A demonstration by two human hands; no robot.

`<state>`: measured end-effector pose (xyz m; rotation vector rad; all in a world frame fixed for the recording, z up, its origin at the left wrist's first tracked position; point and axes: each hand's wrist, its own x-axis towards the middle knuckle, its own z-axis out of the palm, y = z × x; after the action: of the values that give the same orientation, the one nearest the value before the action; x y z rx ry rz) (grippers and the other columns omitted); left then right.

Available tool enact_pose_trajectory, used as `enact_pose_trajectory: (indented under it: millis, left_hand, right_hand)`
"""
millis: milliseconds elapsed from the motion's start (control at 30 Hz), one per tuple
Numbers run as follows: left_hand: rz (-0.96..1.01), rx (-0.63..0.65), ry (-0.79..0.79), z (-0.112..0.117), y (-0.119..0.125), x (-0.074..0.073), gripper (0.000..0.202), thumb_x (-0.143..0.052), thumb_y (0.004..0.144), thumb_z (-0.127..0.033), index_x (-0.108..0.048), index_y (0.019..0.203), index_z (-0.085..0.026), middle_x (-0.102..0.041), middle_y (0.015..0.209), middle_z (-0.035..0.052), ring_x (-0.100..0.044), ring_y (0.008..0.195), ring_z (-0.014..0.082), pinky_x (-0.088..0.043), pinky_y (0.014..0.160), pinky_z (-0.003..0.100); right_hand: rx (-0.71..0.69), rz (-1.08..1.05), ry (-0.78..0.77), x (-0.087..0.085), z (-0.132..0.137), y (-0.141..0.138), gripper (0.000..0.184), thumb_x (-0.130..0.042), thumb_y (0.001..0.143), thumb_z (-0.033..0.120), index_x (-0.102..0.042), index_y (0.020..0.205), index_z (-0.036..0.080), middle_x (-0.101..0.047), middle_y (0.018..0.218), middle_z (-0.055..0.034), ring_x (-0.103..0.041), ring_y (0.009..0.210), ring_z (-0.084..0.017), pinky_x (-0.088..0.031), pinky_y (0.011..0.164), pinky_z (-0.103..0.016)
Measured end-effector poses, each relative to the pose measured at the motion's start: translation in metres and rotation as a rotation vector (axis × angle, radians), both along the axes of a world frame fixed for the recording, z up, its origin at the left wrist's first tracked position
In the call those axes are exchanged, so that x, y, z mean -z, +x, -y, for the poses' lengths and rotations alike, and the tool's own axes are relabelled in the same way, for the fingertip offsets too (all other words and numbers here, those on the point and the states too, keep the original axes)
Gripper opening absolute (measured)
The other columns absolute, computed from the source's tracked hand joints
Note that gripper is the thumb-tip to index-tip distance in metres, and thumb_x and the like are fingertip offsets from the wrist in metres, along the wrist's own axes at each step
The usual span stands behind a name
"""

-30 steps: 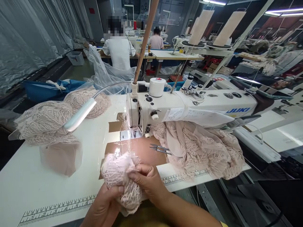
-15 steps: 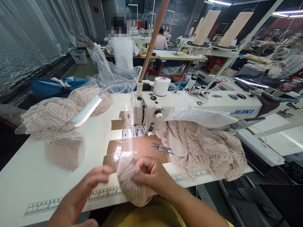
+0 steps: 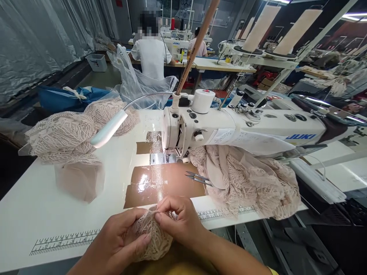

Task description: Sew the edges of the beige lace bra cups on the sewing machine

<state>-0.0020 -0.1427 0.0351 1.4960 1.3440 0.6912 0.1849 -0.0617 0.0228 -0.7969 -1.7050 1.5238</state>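
Both hands hold a bunched piece of pale pink lace [image 3: 151, 235] at the near edge of the white sewing table [image 3: 34, 206]. My left hand [image 3: 114, 244] cups the lace from the left with fingers curled round it. My right hand [image 3: 179, 221] pinches its top edge between thumb and fingers. Straight ahead stands a white Juki sewing machine [image 3: 235, 128], its needle area lit over a brown taped patch [image 3: 160, 183]. Small thread snips [image 3: 197, 178] lie on that patch, just beyond my right hand.
A heap of the same lace [image 3: 249, 183] lies under the machine arm on the right. Another lace pile [image 3: 71, 131] sits at the table's left, beside a gooseneck lamp [image 3: 110, 128]. Printed rulers [image 3: 63, 242] run along the table's front edge. Other people sit at machines farther back.
My left hand let go of the lace, swung out to the left, then came back and closed on it. The bundle now sits lower, nearer the table edge.
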Motion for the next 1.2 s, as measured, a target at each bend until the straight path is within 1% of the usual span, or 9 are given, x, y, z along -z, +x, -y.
enact_pose_trajectory:
  millis: [133,300,467,533,633,800,967,1067,1200]
  left_hand:
    - [-0.023,-0.042,-0.020,-0.003,-0.002,-0.003,0.025,-0.058,0.088,-0.037,-0.060,0.109,-0.024,-0.067,0.100,0.0016,-0.063,0.091,0.0188,-0.049,0.081,0.023]
    - [0.050,-0.043,-0.082,-0.013,0.005,-0.009,0.024,-0.054,0.090,-0.041,-0.064,0.096,-0.021,-0.064,0.086,0.0018,-0.061,0.079,0.0172,-0.049,0.071,0.023]
    - [0.214,-0.100,-0.150,-0.017,0.010,-0.001,0.031,-0.053,0.089,-0.045,-0.064,0.082,-0.017,-0.057,0.074,0.0022,-0.053,0.069,0.0150,-0.045,0.062,0.022]
    - [0.268,-0.145,-0.167,-0.017,0.012,0.002,0.031,-0.056,0.087,-0.045,-0.063,0.078,-0.016,-0.055,0.072,0.0017,-0.051,0.067,0.0143,-0.043,0.061,0.022]
    - [0.303,-0.202,-0.159,-0.018,0.015,0.003,0.030,-0.060,0.085,-0.045,-0.063,0.075,-0.016,-0.052,0.070,0.0007,-0.048,0.066,0.0133,-0.041,0.060,0.021]
    - [0.364,-0.159,-0.206,-0.024,0.018,0.003,0.028,-0.061,0.084,-0.042,-0.061,0.076,-0.016,-0.050,0.069,-0.0008,-0.044,0.064,0.0119,-0.037,0.057,0.020]
    - [0.509,-0.067,-0.293,-0.029,0.013,0.006,0.025,-0.066,0.082,-0.040,-0.062,0.083,-0.016,-0.054,0.073,0.0004,-0.048,0.067,0.0127,-0.039,0.061,0.022]
    - [0.599,-0.125,-0.311,-0.032,0.019,0.012,0.027,-0.067,0.081,-0.038,-0.062,0.072,-0.013,-0.055,0.068,0.0007,-0.049,0.064,0.0116,-0.039,0.059,0.021]
    - [0.834,-0.334,-0.484,-0.039,0.027,0.015,0.034,-0.077,0.069,-0.037,-0.052,0.063,-0.015,-0.053,0.056,-0.0025,-0.046,0.050,0.0082,-0.036,0.048,0.018]
  right_hand:
    - [0.026,0.063,0.013,0.002,0.002,-0.001,0.009,-0.061,0.073,0.020,-0.062,0.065,0.016,-0.065,0.064,-0.0017,-0.055,0.056,-0.012,-0.042,0.054,-0.021]
    - [0.031,0.098,-0.003,0.006,0.004,-0.001,0.011,-0.062,0.072,0.023,-0.062,0.064,0.015,-0.059,0.058,0.0008,-0.048,0.050,-0.009,-0.036,0.049,-0.019]
    - [0.010,0.118,-0.015,0.007,0.000,0.001,0.012,-0.062,0.073,0.023,-0.061,0.064,0.015,-0.054,0.056,0.0034,-0.043,0.050,-0.007,-0.033,0.047,-0.018]
    - [-0.041,0.086,-0.057,0.006,-0.004,0.004,0.009,-0.062,0.076,0.025,-0.064,0.075,0.016,-0.058,0.064,0.0022,-0.047,0.055,-0.008,-0.037,0.052,-0.019]
    - [-0.151,0.021,-0.138,0.003,-0.011,0.007,0.021,-0.067,0.077,0.029,-0.064,0.093,0.016,-0.063,0.079,-0.0006,-0.053,0.065,-0.010,-0.043,0.062,-0.021]
    - [-0.158,0.077,-0.123,-0.005,-0.016,0.008,0.011,-0.065,0.076,0.023,-0.062,0.069,0.015,-0.053,0.062,0.0038,-0.044,0.056,-0.008,-0.036,0.054,-0.019]
    - [-0.150,0.071,-0.200,-0.011,-0.015,0.012,0.013,-0.065,0.075,0.024,-0.061,0.068,0.015,-0.053,0.061,0.0033,-0.042,0.056,-0.008,-0.034,0.052,-0.019]
    - [-0.147,0.034,-0.265,-0.010,-0.016,0.011,0.014,-0.067,0.074,0.026,-0.061,0.067,0.014,-0.052,0.061,0.0032,-0.042,0.056,-0.008,-0.033,0.052,-0.019]
    - [-0.168,-0.065,-0.353,-0.001,-0.025,0.009,0.016,-0.070,0.074,0.029,-0.063,0.072,0.014,-0.052,0.063,0.0032,-0.044,0.058,-0.008,-0.036,0.054,-0.020]
